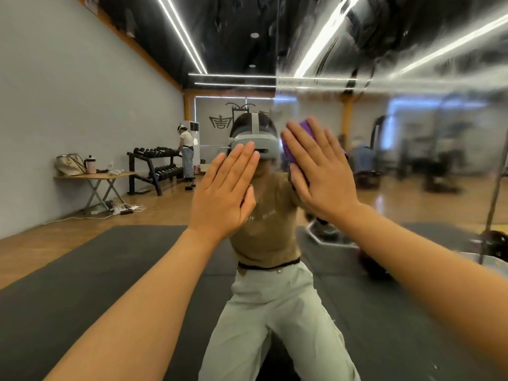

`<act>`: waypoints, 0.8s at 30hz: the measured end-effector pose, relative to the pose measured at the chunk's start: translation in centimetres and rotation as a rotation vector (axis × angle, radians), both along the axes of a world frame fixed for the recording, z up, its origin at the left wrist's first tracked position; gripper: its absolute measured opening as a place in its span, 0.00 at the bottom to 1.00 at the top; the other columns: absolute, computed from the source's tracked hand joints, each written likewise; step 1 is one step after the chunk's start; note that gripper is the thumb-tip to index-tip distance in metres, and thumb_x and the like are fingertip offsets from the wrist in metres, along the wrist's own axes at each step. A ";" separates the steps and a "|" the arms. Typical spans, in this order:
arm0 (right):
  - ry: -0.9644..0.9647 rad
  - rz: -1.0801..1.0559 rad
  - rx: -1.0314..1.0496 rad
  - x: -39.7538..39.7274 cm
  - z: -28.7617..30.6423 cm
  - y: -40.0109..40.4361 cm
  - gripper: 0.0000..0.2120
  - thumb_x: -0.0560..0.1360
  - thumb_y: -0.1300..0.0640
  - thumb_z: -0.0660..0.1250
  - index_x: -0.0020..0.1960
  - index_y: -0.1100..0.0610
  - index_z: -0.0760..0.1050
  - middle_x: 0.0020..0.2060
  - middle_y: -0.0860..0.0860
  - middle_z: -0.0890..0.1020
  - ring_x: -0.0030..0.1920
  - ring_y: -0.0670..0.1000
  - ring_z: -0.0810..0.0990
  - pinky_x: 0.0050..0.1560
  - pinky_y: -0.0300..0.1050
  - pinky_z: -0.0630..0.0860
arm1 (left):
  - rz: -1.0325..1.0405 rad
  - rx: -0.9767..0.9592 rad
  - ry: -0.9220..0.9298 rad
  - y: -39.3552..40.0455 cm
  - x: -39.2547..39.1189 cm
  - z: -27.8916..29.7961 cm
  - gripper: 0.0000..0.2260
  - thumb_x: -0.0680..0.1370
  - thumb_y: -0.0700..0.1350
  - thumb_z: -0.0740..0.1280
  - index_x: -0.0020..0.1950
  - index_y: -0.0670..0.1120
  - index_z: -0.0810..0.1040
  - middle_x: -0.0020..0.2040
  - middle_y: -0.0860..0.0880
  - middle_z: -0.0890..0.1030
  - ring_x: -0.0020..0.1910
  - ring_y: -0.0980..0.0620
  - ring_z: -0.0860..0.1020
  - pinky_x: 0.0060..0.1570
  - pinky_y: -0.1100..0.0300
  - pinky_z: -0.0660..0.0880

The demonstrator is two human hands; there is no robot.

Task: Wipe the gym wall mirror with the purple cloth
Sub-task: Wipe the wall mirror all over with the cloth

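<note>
Right grip (319, 171) flat on purple cloth (306, 127)

A dumbbell rack (156, 166) stood against the grey wall, with dark dumbbells on both shelves. Just right of the rack a person in a white top (186, 154) bent toward it, and behind that person stood a tall white air conditioner (195, 141). Left of the rack was a folding table (96, 178) holding a beige bag (70, 165) and a bottle (90, 165). Below the table, near the rack's foot, a power strip and cables (123, 209) lay on the wooden floor. A dark floor mat (82, 270) spread in front of the rack.
</note>
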State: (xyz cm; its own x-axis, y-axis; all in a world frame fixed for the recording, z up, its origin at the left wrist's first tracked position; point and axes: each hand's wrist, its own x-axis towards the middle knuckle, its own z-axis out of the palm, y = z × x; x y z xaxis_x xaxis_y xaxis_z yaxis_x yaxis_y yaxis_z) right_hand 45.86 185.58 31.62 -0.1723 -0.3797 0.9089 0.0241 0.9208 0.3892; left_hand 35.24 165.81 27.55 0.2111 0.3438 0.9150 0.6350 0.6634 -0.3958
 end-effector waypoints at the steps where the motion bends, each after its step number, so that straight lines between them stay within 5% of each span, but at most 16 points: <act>1: -0.028 -0.011 0.050 0.1 -1.9 0.0 0.25 0.84 0.53 0.56 0.79 0.59 0.63 0.78 0.56 0.64 0.79 0.60 0.58 0.80 0.56 0.52 | 0.001 0.010 0.002 0.2 0.0 -0.1 0.25 0.82 0.45 0.57 0.80 0.41 0.62 0.80 0.43 0.62 0.79 0.45 0.61 0.80 0.50 0.53; 8: -0.376 -0.116 0.474 1.8 -14.9 1.4 0.28 0.82 0.51 0.59 0.81 0.54 0.59 0.81 0.51 0.59 0.81 0.56 0.54 0.81 0.55 0.48 | 0.008 0.100 -0.016 1.2 0.1 -1.1 0.23 0.84 0.43 0.56 0.79 0.39 0.64 0.78 0.41 0.65 0.78 0.44 0.63 0.79 0.49 0.51; 15: -0.420 -0.153 0.735 1.9 -13.1 3.2 0.27 0.83 0.51 0.57 0.81 0.53 0.60 0.80 0.49 0.61 0.80 0.53 0.56 0.81 0.52 0.48 | -0.024 0.176 -0.161 2.2 1.4 -2.1 0.24 0.84 0.44 0.53 0.81 0.40 0.59 0.81 0.42 0.60 0.80 0.44 0.57 0.80 0.49 0.45; 24: 0.034 -0.059 0.037 1.4 0.0 2.9 0.24 0.85 0.53 0.53 0.78 0.60 0.64 0.77 0.58 0.66 0.78 0.61 0.61 0.78 0.58 0.57 | -0.026 0.172 -0.180 2.3 1.4 -2.4 0.26 0.83 0.46 0.51 0.82 0.41 0.53 0.82 0.47 0.51 0.81 0.50 0.50 0.80 0.49 0.44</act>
State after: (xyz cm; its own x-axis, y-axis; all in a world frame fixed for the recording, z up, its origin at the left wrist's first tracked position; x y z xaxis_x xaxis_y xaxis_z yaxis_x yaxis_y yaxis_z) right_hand 47.26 188.46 31.59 -0.1647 -0.4034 0.9001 0.0922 0.9022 0.4212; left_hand 36.62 168.09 25.17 0.0464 0.1769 0.9831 0.7026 0.6938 -0.1579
